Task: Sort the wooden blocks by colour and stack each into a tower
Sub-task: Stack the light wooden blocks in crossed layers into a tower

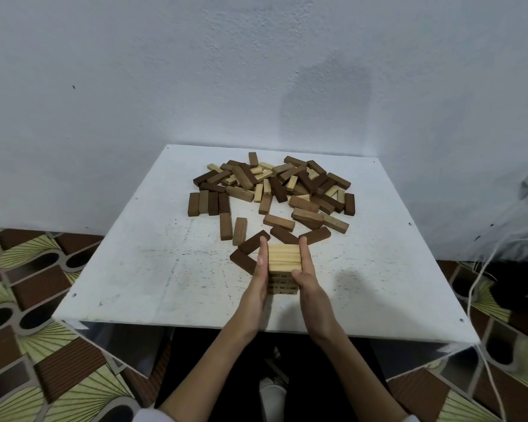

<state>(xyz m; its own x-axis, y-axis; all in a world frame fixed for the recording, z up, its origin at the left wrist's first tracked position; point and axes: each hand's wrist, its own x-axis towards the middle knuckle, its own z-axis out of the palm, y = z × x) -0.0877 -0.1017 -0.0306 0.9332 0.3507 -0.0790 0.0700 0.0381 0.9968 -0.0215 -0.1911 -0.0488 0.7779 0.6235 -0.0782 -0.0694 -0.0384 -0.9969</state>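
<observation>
Upright, pale tower (pixel 283 263) between flat left hand (pixel 261 280) and right hand (pixel 306 274).

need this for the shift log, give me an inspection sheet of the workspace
surface: white table, speckled with dark marks
job's things: light-wood tower near the front; mixed pile of loose blocks behind it
clutter: nothing seen
grippers: left hand and right hand pressed flat against the tower's sides, fingers straight
cables: white cord hanging off the table's right side
surroundings: pale wall; patterned floor
</observation>
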